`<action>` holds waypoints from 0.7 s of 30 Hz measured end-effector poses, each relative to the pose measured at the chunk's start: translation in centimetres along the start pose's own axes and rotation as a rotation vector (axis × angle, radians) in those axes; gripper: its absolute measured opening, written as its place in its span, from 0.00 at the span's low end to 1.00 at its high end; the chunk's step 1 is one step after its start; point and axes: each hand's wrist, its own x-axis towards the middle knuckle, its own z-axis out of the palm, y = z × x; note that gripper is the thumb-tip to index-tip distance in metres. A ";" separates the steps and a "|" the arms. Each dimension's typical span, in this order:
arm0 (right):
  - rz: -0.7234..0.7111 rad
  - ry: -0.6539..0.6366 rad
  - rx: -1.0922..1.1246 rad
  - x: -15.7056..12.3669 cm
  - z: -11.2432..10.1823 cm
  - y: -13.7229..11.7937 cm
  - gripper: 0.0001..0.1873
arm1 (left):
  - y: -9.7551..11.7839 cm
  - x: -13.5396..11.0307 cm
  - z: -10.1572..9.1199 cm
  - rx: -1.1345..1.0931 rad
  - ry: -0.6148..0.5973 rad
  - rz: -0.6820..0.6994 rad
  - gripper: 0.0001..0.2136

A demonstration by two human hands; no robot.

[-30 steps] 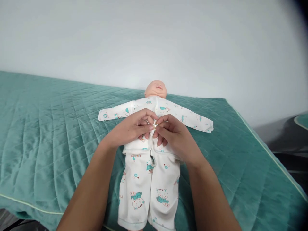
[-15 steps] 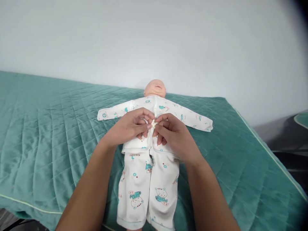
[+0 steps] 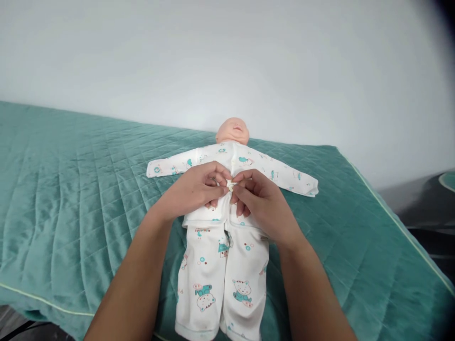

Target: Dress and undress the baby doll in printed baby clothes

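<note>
A baby doll [image 3: 232,130] lies on its back on a teal quilted bed cover [image 3: 71,189], head toward the wall. It wears a white printed shirt [image 3: 270,170] with sleeves spread wide and matching trousers [image 3: 220,284]. My left hand [image 3: 194,189] and my right hand [image 3: 263,201] meet over the doll's chest. Both pinch the shirt's front edges at a small snap [image 3: 230,185] between the fingertips. The doll's hands and feet are hidden inside the clothes.
A plain pale wall rises behind the bed. The cover's piped edge [image 3: 398,227] runs down the right side, with dark floor [image 3: 426,208] beyond it. The bed's near edge [image 3: 35,298] crosses the lower left.
Both hands stay pinched at the same spot on the shirt front. The view has shifted slightly, and the fingertips have closed a little tighter around the snap.
</note>
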 end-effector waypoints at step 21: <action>-0.213 0.292 0.008 0.0 0.3 0.7 0.03 | -0.3 0.3 0.2 0.129 0.055 -0.018 0.14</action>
